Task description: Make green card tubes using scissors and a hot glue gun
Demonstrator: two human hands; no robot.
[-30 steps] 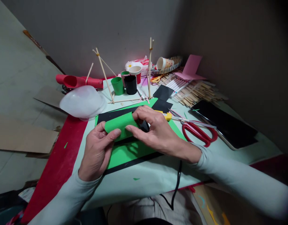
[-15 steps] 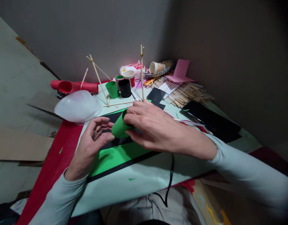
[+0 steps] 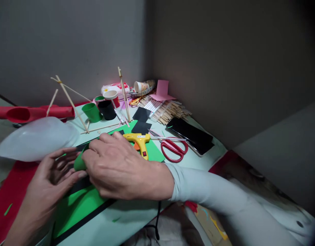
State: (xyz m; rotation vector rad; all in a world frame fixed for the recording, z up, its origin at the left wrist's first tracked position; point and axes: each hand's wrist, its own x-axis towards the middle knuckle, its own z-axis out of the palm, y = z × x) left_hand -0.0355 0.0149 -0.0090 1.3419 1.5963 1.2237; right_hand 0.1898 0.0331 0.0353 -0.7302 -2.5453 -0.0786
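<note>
A small green cup (image 3: 79,162) is tilted above the green and black paper, mostly covered by my right hand. My right hand (image 3: 119,167) has its fingers closed round the cup's right side. My left hand (image 3: 51,181) curves round its left end, with fingertips and thumb against it. Just past my right hand lies a yellow glue gun (image 3: 139,139) with a clear glue stick in its back. Beneath both hands is a green sheet (image 3: 78,208) with black paper (image 3: 83,184) on it.
Red-handled scissors (image 3: 174,150) and a black phone-like slab (image 3: 190,135) lie right. Behind stand a green cup (image 3: 93,113), a black cup (image 3: 107,110) and a stick frame (image 3: 70,100). Several sticks (image 3: 170,112) lie farther back. A whitish balloon-like object (image 3: 36,140) and red tubes (image 3: 31,113) sit left.
My view has swung right, so the things appear farther left. The glue gun and scissors, hidden before by my right arm, now show. Both hands stay at the green cup.
</note>
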